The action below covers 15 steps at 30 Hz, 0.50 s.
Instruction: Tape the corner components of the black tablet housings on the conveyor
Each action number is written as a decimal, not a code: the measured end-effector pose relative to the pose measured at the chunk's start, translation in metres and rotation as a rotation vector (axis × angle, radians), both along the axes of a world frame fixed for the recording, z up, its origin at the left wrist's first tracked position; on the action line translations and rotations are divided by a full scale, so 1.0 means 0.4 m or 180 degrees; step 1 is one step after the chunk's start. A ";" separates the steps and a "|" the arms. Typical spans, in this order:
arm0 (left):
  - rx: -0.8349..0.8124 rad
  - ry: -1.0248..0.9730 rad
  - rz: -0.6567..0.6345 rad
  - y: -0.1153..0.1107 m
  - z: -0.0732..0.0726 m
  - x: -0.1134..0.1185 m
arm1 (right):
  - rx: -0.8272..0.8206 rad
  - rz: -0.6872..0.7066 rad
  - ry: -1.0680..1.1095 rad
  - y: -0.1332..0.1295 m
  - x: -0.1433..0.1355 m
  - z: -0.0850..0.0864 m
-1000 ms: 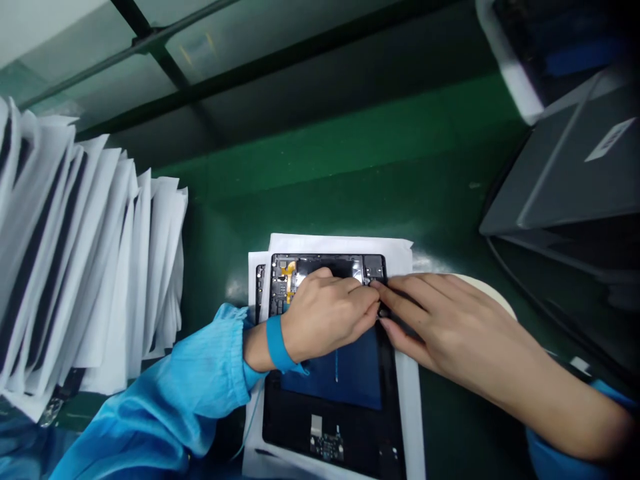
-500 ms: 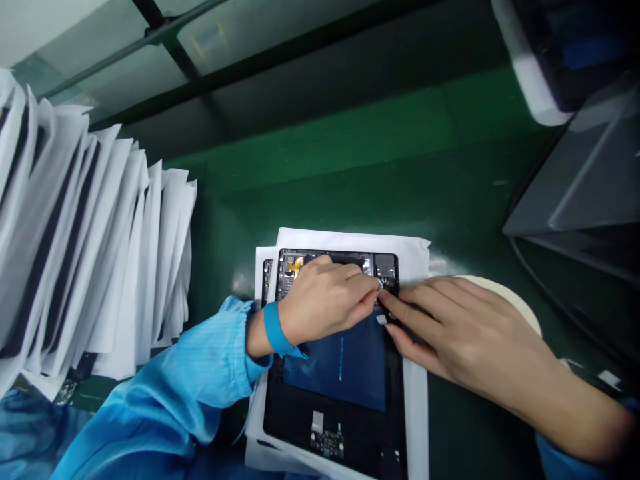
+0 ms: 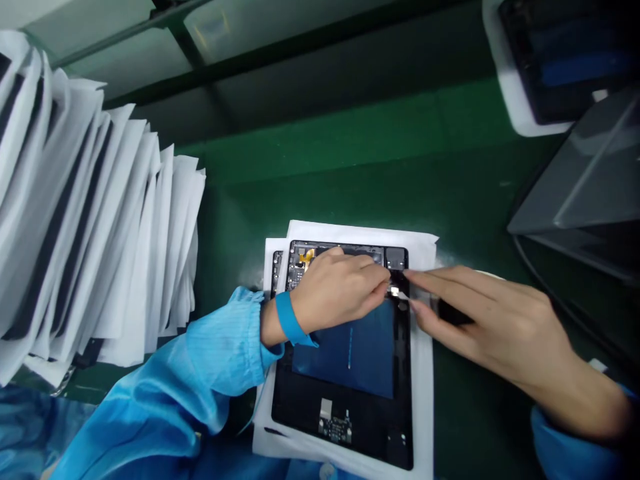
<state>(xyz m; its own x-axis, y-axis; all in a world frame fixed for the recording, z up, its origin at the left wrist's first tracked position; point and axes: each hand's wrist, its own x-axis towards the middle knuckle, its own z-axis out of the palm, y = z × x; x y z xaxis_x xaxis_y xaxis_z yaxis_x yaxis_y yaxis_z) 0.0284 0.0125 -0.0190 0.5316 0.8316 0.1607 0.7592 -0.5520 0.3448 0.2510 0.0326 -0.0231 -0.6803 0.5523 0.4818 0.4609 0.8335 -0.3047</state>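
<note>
Tablet lies flat on white paper, under the left hand and beside the right hand. Its insides show, and the small board and big blue part are in place. No back is on it yet. I can't tell if the bits by the fingers are joined. The left fingers are curled, and I can't tell what they hold. The right finger and thumb are a little apart. Before, the right fingertips were closer to the left ones.
</note>
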 end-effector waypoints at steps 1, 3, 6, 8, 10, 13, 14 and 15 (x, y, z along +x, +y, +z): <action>0.0001 0.0005 -0.0001 0.000 -0.002 0.000 | 0.0107 -0.0119 -0.0049 -0.001 -0.004 0.001; 0.0015 -0.0002 0.0000 0.000 -0.004 0.000 | 0.0307 -0.0339 -0.0193 -0.004 -0.016 0.003; 0.0045 -0.0039 0.0010 0.001 -0.004 0.000 | 0.0471 -0.0544 -0.0356 -0.006 -0.031 -0.001; 0.0042 -0.0058 0.0003 0.001 -0.003 0.000 | 0.0534 -0.0557 -0.0408 -0.006 -0.034 -0.006; 0.0027 -0.0054 -0.0013 0.001 -0.003 0.001 | 0.0552 -0.0528 -0.0436 -0.006 -0.033 -0.010; 0.0093 -0.0077 -0.0012 0.001 -0.006 0.002 | 0.0494 -0.0519 -0.0463 -0.005 -0.030 -0.013; 0.0137 -0.0100 -0.0002 0.000 -0.007 0.002 | 0.0486 -0.0523 -0.0474 -0.004 -0.030 -0.013; 0.0181 -0.0122 0.0010 0.000 -0.008 0.002 | 0.0496 -0.0525 -0.0484 -0.004 -0.031 -0.012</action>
